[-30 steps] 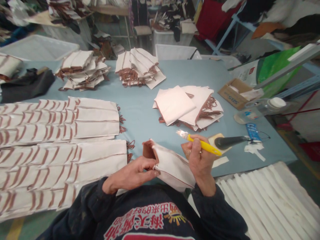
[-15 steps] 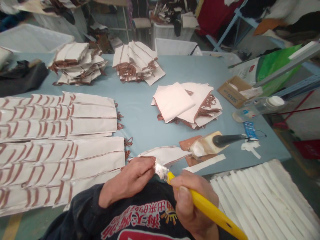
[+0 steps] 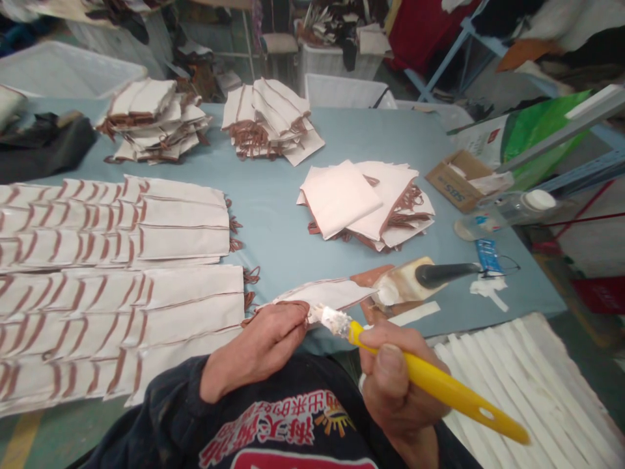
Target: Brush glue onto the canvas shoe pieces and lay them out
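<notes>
My left hand [image 3: 258,345] presses on the near end of a white fabric piece with brown edging [image 3: 327,293] at the table's front edge, its fingers together. My right hand [image 3: 405,378] is closed round the yellow handle of a brush [image 3: 449,384]. White paste covers the brush's bristles [image 3: 332,319], whose tip meets the piece beside my left fingertips. Just beyond lies a pale container with white paste [image 3: 389,291], a black-handled tool [image 3: 446,273] resting across it.
Overlapping rows of brown-edged white pieces [image 3: 185,241] cover the table's left. Three piles, one of them a near pile [image 3: 342,198], stand farther back. At right are a small carton [image 3: 456,182], a clear jar [image 3: 502,212] and white strips [image 3: 517,378].
My right hand and the brush have moved right, and the bristles now point more to the left. My left hand has shifted slightly right, still on the fabric.
</notes>
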A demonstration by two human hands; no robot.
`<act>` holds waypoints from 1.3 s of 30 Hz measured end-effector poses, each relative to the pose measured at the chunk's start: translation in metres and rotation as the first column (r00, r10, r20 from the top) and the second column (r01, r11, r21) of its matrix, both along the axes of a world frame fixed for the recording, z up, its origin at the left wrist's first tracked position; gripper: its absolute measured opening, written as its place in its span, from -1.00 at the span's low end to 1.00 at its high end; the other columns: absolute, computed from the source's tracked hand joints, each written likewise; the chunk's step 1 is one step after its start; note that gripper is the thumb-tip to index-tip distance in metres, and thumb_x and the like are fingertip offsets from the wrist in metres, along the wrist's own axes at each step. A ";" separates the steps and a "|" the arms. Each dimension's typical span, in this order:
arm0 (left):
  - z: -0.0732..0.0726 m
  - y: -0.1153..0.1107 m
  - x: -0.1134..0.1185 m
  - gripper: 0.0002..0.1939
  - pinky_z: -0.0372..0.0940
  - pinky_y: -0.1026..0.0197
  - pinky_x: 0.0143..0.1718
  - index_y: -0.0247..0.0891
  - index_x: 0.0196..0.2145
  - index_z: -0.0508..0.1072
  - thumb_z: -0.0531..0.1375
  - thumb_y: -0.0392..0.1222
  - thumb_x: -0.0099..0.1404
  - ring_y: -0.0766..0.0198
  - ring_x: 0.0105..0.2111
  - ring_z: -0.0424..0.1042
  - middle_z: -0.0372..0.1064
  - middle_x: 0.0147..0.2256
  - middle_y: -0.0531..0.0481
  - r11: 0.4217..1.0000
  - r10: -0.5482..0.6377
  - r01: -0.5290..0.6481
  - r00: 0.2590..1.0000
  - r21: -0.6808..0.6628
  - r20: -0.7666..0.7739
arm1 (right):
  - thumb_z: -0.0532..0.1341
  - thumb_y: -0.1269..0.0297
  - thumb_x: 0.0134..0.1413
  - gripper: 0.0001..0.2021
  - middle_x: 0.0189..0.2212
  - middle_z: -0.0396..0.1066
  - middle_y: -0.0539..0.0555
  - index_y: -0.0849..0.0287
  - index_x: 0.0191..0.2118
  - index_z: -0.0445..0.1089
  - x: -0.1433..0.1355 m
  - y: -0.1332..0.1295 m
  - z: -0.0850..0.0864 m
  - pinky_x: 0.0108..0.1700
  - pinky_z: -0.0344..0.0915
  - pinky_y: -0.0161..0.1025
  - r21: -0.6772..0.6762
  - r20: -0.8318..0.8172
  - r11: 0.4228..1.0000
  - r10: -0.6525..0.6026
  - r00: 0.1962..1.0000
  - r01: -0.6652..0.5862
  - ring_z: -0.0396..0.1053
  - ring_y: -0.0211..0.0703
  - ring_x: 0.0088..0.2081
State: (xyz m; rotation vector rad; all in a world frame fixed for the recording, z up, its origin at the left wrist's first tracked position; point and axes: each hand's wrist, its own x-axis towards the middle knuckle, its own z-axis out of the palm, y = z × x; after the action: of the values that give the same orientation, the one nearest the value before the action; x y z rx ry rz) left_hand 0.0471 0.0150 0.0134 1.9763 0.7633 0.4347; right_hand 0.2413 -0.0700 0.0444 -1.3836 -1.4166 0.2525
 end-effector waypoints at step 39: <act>0.016 0.024 0.013 -0.66 -0.21 0.35 -0.67 -0.20 -0.47 0.31 0.33 0.00 0.27 0.49 -0.71 -0.03 0.14 -0.70 0.23 0.592 0.221 0.067 0.945 -0.803 0.242 | 0.13 0.17 0.54 -0.74 -0.61 0.24 -0.14 0.08 -0.21 0.48 0.031 0.051 -0.004 -0.56 0.26 -0.28 0.169 -0.179 0.982 0.113 0.977 -0.083 0.21 -0.27 -0.66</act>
State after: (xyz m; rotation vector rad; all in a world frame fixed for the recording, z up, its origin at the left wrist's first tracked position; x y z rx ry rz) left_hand 0.0604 0.0392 0.0297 0.9685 0.6674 0.3526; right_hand 0.2723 -0.0191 0.0403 -1.1293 -1.3196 0.3183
